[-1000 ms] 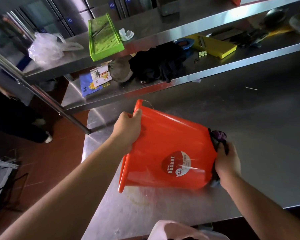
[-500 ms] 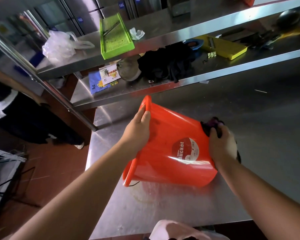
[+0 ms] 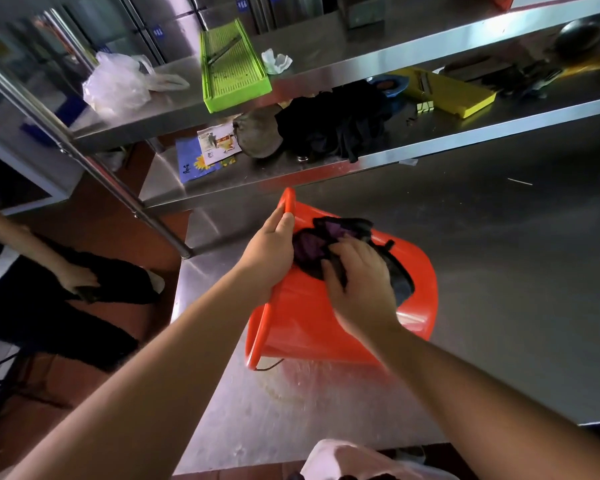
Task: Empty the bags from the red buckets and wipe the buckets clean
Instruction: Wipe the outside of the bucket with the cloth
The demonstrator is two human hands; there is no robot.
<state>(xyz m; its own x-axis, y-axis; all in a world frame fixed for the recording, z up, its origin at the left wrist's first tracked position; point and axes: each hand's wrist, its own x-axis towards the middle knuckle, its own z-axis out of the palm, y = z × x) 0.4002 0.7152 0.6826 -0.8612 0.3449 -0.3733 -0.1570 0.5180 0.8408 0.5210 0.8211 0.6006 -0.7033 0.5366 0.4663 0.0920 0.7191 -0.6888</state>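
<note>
Your left hand (image 3: 269,245) grips the red bucket (image 3: 357,317) rim; your right hand (image 3: 359,285) presses a dark cloth (image 3: 312,245), fingers curled (bucket tilted): loosen and it rolls.

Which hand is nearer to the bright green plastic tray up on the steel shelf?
Left. The left hand grips the red plastic bucket's rim, below the bright green plastic tray. The right hand presses a dark cloth on the bucket's side, lower and further right.
</note>
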